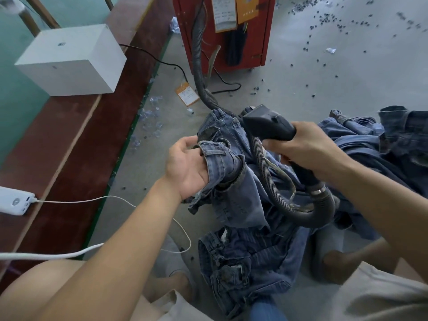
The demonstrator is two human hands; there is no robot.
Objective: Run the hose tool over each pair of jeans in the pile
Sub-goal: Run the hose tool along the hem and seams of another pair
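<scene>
One hose tool (268,126), one red machine (222,31), one white box (69,61), one power bank (14,201), two hands.

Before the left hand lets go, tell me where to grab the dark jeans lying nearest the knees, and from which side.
Take the dark jeans by the waistband at their upper left edge, coming from the left. That band is thick, lies on top and faces the left hand, while the hose and the held jeans hang over the upper right part. The right hand holds the nozzle.
</scene>
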